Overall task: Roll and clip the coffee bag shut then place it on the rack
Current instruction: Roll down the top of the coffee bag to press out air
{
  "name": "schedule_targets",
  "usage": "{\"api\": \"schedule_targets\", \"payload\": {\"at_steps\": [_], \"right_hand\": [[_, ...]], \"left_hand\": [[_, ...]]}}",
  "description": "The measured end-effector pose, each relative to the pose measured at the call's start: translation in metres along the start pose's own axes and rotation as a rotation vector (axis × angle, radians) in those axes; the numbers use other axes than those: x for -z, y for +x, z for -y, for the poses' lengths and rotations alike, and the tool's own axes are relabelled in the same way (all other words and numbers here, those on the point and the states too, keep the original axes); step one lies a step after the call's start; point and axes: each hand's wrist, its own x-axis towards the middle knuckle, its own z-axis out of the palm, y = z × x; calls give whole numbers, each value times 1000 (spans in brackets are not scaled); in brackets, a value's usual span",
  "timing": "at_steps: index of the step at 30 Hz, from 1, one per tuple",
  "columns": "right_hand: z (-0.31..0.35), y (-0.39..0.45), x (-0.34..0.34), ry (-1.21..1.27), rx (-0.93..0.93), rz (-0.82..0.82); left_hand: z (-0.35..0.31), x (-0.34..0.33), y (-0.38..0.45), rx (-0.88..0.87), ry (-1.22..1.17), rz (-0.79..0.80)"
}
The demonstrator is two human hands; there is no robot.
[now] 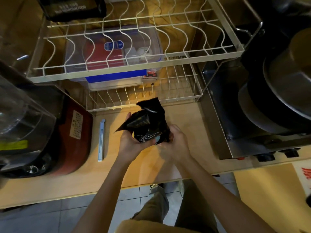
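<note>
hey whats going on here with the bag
A person stands at a wooden counter, holding a black coffee bag with both hands: the left hand on its left side, the right hand around its lower right. The bag's top is open and crumpled, not yet rolled. A pale blue bag clip lies unused on the counter to the left. The white wire rack stands just behind.

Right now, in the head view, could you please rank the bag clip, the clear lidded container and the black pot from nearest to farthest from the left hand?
From the left hand:
1. Bag clip, on the counter just to its left.
2. Clear lidded container, beyond it, under the upper rack.
3. Black pot, far right.
</note>
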Motion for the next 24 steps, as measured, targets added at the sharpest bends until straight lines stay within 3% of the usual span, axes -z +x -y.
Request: {"api": "schedule_targets", "payload": {"at_steps": [3, 6, 10, 12, 16, 18, 21, 24], "right_hand": [[-10, 0, -3, 23, -21, -13], [-14, -1, -4, 60, 1, -11], [-21, -2, -5, 65, 5, -10], [-21, -4, -5, 3, -7, 35], [-23, -6, 2, -186, 63, 76], [-20, -2, 12, -223, 96, 88], [-27, 13, 24, -130, -60, 3], [-25, 29, 28, -19, -118, 70]], "left_hand": [[-9, 6, -9, -3, -73, 9], [-36, 16, -24, -107, -116, -80], [-88, 26, -38, -404, 182, -262], [-112, 21, -39, -534, 391, -218], [-128, 2, -28, -454, 569, -25], [-124, -2, -28, -450, 478, -29], [-114, 1, -30, -380, 336, -70], [-108, 8, -34, -344, 238, -90]]}}
